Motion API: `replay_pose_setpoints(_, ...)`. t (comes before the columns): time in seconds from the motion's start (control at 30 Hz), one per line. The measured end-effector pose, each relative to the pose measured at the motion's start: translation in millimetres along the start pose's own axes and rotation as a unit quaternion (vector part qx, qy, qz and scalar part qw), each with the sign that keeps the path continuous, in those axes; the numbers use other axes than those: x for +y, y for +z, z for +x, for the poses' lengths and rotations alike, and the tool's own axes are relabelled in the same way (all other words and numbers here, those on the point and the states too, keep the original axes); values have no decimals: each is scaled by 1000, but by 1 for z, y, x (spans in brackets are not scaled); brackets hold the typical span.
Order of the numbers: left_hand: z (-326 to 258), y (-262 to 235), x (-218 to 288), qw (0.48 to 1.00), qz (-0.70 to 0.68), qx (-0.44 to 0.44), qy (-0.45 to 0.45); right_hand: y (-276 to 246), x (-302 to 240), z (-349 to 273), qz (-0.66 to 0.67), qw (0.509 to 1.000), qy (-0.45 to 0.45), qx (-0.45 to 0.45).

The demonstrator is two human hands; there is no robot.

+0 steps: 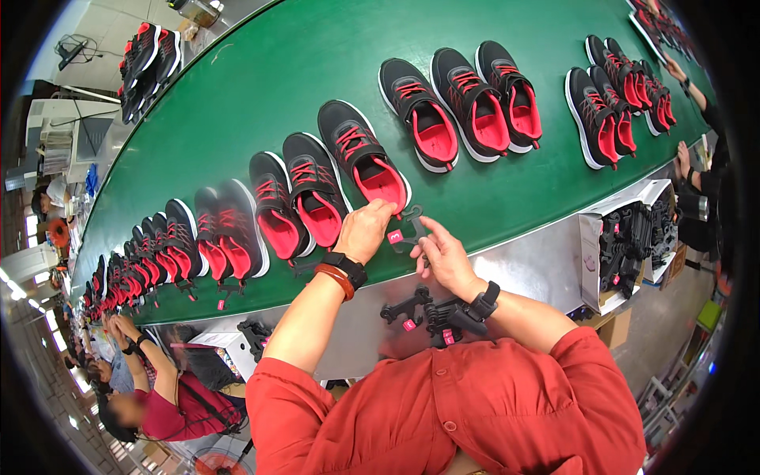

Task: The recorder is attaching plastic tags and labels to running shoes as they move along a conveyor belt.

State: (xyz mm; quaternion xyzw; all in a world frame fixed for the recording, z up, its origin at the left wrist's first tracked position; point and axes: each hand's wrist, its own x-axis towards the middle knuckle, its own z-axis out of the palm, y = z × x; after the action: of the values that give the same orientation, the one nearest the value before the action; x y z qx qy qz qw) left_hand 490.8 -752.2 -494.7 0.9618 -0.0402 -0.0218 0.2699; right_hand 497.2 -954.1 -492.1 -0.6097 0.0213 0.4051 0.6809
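Pinching shoe (349, 142) at heel w/ L hand (365, 232) fingers, prob. to steady it nr near edge of belt (475, 207); R hand (448, 257) fingers pinch hanger (416, 227) beside heel. Heel faces that edge, prob. for easy reach; spare hangers (451, 318) on desk (518, 273), likewise handy.

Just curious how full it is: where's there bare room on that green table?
The green table is bare beyond the middle shoes, and between the shoe trio and right cluster. Crowded: the left-end shoes, and around the left hand and right hand.
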Motion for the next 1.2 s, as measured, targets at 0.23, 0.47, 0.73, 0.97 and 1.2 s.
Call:
replay_pose_setpoints(0.23,4,-10,-10,998,45,-32,16,-11,-19,25,-62,988,76,-121)
replay_pose_setpoints(0.47,-4,-15,25,994,56,-76,62,-26,-52,31,-198,963,31,-178)
replay_pose_setpoints(0.73,-19,-19,24,996,66,-37,-50,-79,-117,74,-650,674,-338,-90)
replay_pose_setpoints(0.97,-19,-5,23,990,-62,4,-126,-77,-110,106,-661,637,-357,-173)
replay_pose_setpoints(1.2,-18,-4,21,987,-50,-8,-154,-44,-109,85,-747,499,-421,-125)
